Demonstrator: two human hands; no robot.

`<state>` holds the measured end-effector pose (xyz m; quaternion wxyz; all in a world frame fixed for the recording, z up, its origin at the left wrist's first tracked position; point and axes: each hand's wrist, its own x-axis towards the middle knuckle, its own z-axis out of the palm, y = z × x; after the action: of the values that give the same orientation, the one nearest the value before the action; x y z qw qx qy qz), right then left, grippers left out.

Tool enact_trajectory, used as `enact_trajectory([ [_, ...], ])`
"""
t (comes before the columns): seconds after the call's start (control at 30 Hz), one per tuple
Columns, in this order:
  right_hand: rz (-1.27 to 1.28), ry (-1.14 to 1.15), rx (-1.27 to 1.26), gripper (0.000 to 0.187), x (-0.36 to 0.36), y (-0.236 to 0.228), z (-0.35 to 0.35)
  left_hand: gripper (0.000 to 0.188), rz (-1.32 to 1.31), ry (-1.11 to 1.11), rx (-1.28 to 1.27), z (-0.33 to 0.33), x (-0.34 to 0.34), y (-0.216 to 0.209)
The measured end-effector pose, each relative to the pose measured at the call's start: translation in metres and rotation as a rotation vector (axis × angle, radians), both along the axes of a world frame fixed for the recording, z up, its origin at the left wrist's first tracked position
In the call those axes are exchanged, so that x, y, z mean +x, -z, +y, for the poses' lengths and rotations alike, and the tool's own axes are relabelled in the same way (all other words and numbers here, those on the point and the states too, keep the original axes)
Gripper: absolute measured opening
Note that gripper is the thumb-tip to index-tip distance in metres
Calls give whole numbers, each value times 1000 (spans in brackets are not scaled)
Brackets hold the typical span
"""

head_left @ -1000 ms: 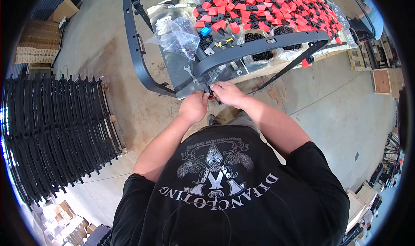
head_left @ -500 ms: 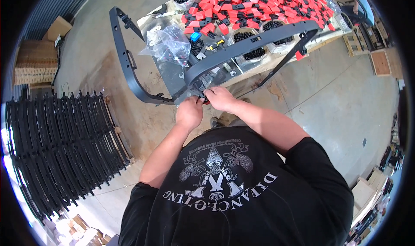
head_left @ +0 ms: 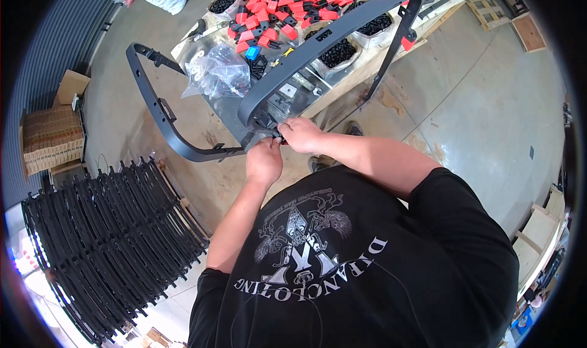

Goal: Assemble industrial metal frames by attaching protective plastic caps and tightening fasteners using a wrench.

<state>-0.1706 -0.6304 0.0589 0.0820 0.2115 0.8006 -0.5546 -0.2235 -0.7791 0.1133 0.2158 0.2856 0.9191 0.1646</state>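
Curling at the near corner of the black frame (head_left: 294, 53): left fingers (head_left: 274, 144), right fingers (head_left: 285, 130); hold hidden.

The left hand (head_left: 264, 161) and right hand (head_left: 301, 135) largely hide a small part (head_left: 278, 133) at the workbench's (head_left: 224, 113) near corner; the workbench's far side is cropped.

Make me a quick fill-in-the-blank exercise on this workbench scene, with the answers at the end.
1. The pile of parts on the workbench mixes black pieces with ____ ones.
2. The clear plastic bag lies nearer the workbench's ____ end, as pictured.
3. Of the left hand and right hand beside the dark curved frame, the ____ one is higher in the picture.
4. The person's T-shirt is ____ with a pale printed design.
Missing words: red; left; right; black.
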Motion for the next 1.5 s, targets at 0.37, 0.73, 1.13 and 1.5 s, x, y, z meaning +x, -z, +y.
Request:
enact_trajectory([
  [0.37,-229,-189,802,58,-65,72,100,39,-41,59,14,18,-2,-4],
  [0.73,-193,-154,597,33,-84,-18,100,39,-121,-116,-131,7,3,-10],
  [1.13,42,-443,-179,33,15,-19,165,28,-230,-498,36,32,47,-31],
  [1.5,-448,-663,-659,26,41,-88,158,47,-631,-315,973,68,70,-19],
])
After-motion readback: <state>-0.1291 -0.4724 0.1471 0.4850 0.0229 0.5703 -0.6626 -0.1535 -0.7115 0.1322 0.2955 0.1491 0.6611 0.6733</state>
